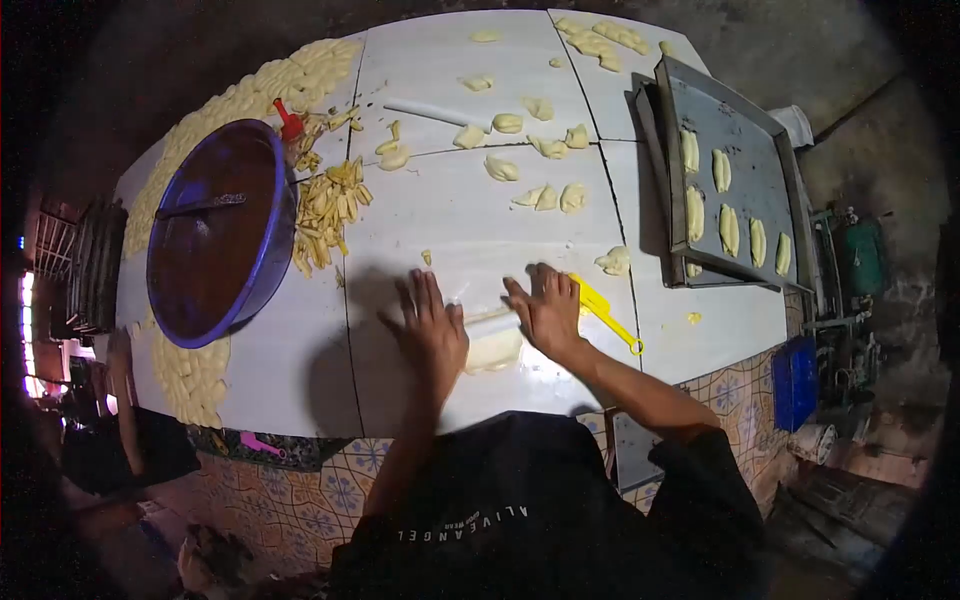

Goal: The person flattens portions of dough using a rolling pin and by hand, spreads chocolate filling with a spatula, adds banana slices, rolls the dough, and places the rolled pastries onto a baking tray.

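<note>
My left hand lies palm down with its fingers spread, at the left end of a white rolling pin. At the pin's right end my right hand rests palm down, fingers apart and slightly bent. The pin lies across a flattened piece of dough between the hands. Its ends are hidden under my palms. Right beside my right hand's fingers is a yellow scraper. A small bit of filling sits just beyond my left hand.
A purple basin of brown filling stands left, beside sliced yellow pieces and many dough pieces. Loose dough pieces and another white rod lie farther back. A metal tray holding shaped dough is right. Another person's arm shows far left.
</note>
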`<action>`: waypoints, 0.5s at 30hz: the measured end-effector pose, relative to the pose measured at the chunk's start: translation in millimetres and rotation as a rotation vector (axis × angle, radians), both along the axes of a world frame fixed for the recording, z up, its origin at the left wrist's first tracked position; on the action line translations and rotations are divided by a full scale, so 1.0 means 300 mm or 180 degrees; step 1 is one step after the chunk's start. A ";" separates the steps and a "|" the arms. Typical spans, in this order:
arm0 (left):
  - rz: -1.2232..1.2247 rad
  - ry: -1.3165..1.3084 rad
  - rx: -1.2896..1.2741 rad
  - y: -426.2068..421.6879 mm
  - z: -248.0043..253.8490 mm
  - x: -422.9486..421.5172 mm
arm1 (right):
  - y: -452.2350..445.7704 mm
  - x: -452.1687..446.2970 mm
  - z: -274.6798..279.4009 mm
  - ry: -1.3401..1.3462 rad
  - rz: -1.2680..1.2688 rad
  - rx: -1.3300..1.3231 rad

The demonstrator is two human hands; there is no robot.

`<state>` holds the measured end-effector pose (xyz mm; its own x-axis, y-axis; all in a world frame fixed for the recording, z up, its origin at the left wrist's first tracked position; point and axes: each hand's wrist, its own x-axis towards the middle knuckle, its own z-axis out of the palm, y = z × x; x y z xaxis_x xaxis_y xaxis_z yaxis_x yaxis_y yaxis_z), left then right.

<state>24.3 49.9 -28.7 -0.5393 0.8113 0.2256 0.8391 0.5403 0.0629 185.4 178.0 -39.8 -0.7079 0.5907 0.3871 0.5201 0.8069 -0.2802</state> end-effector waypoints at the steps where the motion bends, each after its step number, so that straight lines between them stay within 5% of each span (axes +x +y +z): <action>1: 0.0146 -0.0057 -0.0088 0.058 0.004 -0.032 | 0.018 -0.030 0.000 0.0064 -0.0051 -0.0033; 7: 0.0311 0.0671 0.0660 0.306 -0.035 -0.237 | 0.138 -0.131 0.010 0.0049 -0.0283 -0.0312; 10: -0.0087 0.0116 0.1321 0.300 0.032 -0.223 | 0.206 -0.085 0.021 0.0296 -0.0451 -0.0629; 12: -0.1321 -0.0833 0.1266 0.231 0.090 -0.182 | 0.235 0.032 0.041 0.0746 -0.0450 -0.1096; 14: -0.1747 -0.1732 0.0366 0.194 0.080 -0.102 | 0.232 0.168 0.101 0.0237 -0.0604 -0.1697; 15: -0.1935 -0.1239 0.0297 0.183 0.042 -0.087 | 0.228 0.234 0.098 -0.0344 -0.0431 -0.1483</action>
<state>-1.7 104.9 -16.2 -0.0546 0.9799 0.1920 0.8967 -0.0365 0.4412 255.6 246.4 -10.3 -0.6344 0.7729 -0.0114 0.6575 0.5318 -0.5338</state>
